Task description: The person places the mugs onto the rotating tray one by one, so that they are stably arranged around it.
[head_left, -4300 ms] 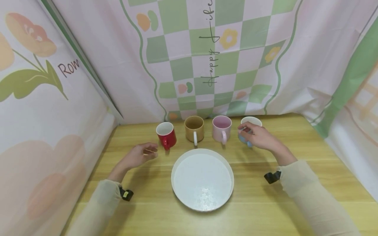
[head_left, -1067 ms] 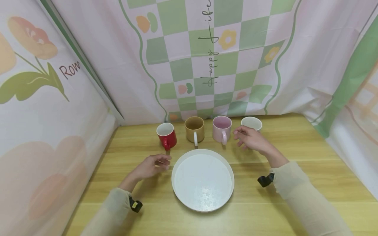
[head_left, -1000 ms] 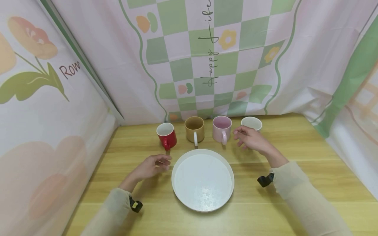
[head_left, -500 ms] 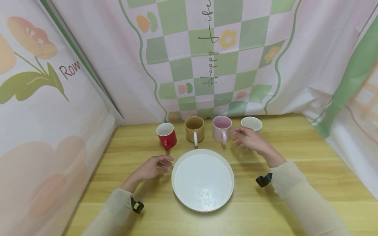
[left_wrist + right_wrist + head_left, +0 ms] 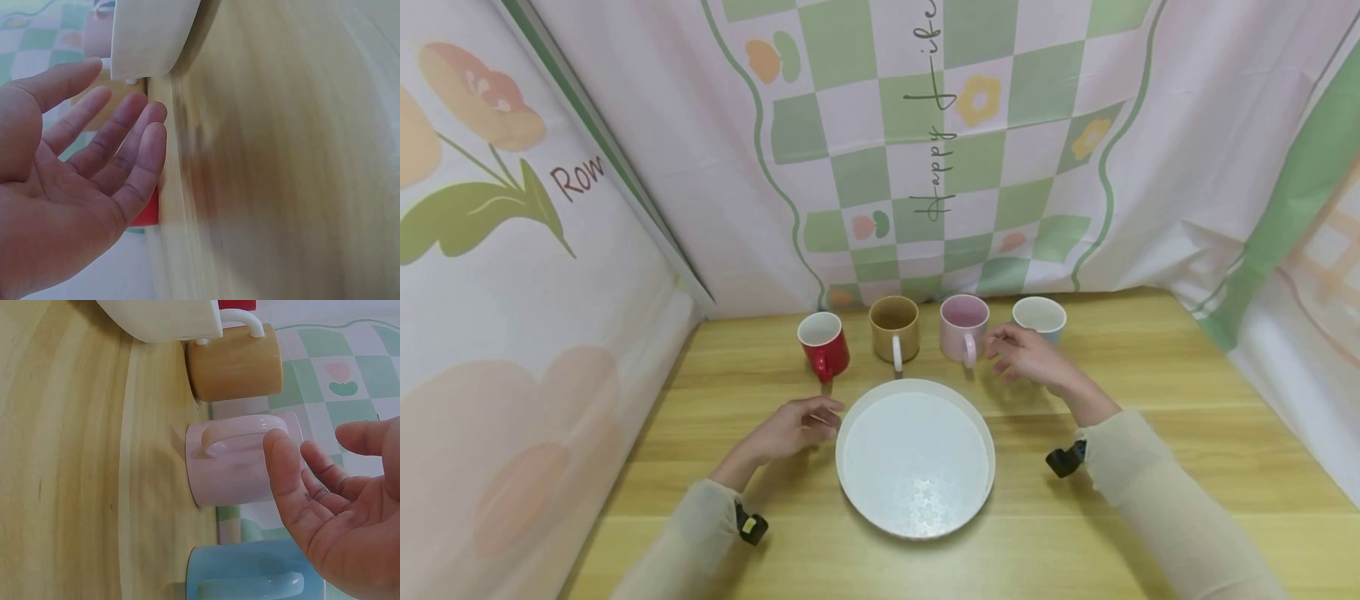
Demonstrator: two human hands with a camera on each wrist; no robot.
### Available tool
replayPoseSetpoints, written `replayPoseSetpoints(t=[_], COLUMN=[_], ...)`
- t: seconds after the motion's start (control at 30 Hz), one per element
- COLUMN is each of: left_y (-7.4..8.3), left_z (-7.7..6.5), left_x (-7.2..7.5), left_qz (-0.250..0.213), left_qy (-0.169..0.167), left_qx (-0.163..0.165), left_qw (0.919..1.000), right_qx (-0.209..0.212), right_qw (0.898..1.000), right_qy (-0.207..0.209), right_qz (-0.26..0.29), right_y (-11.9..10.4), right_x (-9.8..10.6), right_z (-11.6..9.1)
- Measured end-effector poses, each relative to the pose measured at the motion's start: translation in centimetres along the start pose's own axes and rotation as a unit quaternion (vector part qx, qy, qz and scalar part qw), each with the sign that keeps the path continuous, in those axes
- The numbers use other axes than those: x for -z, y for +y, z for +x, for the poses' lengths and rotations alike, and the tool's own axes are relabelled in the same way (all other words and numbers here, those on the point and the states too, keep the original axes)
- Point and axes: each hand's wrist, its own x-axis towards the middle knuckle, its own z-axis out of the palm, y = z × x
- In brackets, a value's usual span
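My left hand (image 5: 792, 429) hovers at the left rim of a round white tray (image 5: 917, 467), fingers loosely bent and holding nothing. In the left wrist view its palm and fingers show beside the tray's wall. My right hand (image 5: 1030, 358) is in the air between the pink mug (image 5: 231, 469) and the blue mug (image 5: 250, 565), holding nothing. Its fingertips are near the pink mug's handle; whether they touch it I cannot tell. In the head view the hand hides part of the blue mug, white inside. A mustard mug (image 5: 893, 329) with a white handle and a red mug (image 5: 823, 346) stand further left.
The mugs stand upright in a row at the back of the wooden table (image 5: 805, 533), handles toward me. Behind them hangs a checkered curtain (image 5: 910, 167). Another printed curtain (image 5: 535, 333) borders the left side.
Since the earliest frame, my left hand has moved right and nearer, from the red mug to the tray. My right hand has shifted left from the blue mug toward the pink one. Mugs and tray stay put.
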Motion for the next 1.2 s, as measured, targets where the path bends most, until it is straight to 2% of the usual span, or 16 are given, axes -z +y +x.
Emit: replayPoseSetpoints(t=[0.4, 0.97, 1.2], left_y=[0.4, 0.2, 0.0], left_z=[0.0, 0.1, -0.1], left_x=[-0.5, -0.8, -0.9], left_qz=[-0.006, -0.029, -0.044], left_qy=[0.005, 0.0, -0.011], left_qx=[0.022, 0.023, 0.043], left_qw=[0.9997, 0.9993, 0.998], right_qx=[-0.005, -0.015, -0.021], right_qw=[1.0, 1.0, 1.0], right_qy=[-0.004, 0.002, 0.002], right_qz=[0.007, 0.007, 0.017], right_y=[0.3, 0.6, 1.0], right_x=[-0.4, -1.0, -1.2], right_z=[0.5, 1.2, 1.7])
